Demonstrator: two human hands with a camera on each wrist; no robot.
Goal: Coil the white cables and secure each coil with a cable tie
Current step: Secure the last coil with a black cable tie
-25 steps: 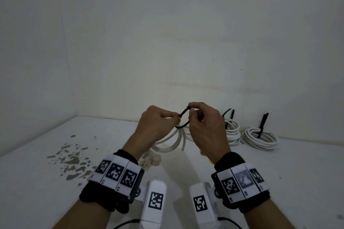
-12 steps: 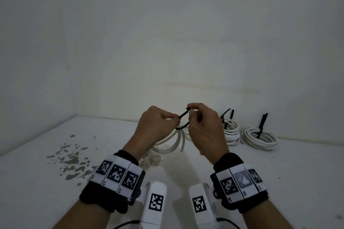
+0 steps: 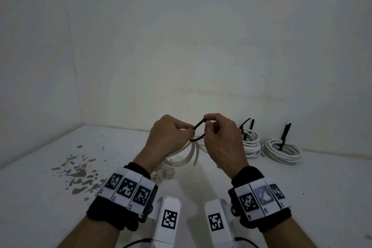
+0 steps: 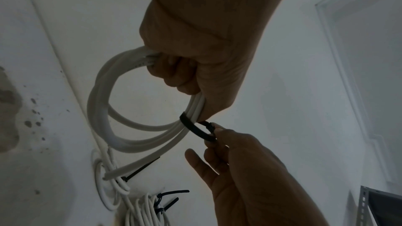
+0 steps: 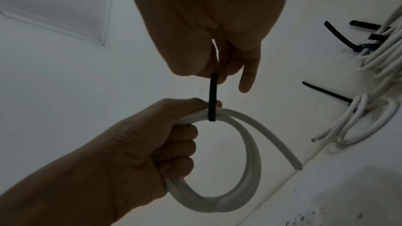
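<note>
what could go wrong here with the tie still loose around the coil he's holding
1. The black cable tie is still a wide loop, and the right hand only pinches it at its head; a slip could let it open.
2. The left hand grips one side of the white coil, whose cut end sticks out free, so turns may spring apart before cinching.
3. Left fingertips sit right beside the tie and might get caught.

Smooth white plastic-sheathed cable coil [image 5: 250, 143], matt black plastic cable tie [image 5: 212, 97], stained white surface [image 3: 80, 171]
</note>
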